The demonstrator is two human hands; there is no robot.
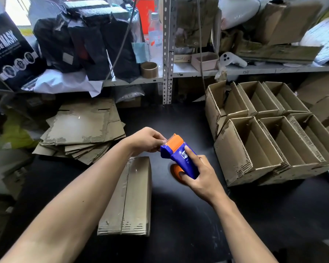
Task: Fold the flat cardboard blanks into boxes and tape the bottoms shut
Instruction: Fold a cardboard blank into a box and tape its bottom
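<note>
One folded box (128, 196) on table, seam taped. One blue-orange tape dispenser (180, 154): right hand (199, 175) grips body, left hand (146, 140) pinches its front edge. Six open boxes (270, 130) at right.

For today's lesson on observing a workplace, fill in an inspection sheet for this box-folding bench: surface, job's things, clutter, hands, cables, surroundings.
Surface: black table, scuffed.
Job's things: folded box lying bottom up; flat blanks stacked at left; finished boxes at right.
Clutter: tape roll, bottle, white controller on shelf.
Hands: right hand grips blue tape dispenser; left hand pinches at its orange end.
Cables: cord hanging by the shelf post.
Surroundings: crowded metal shelving.
</note>
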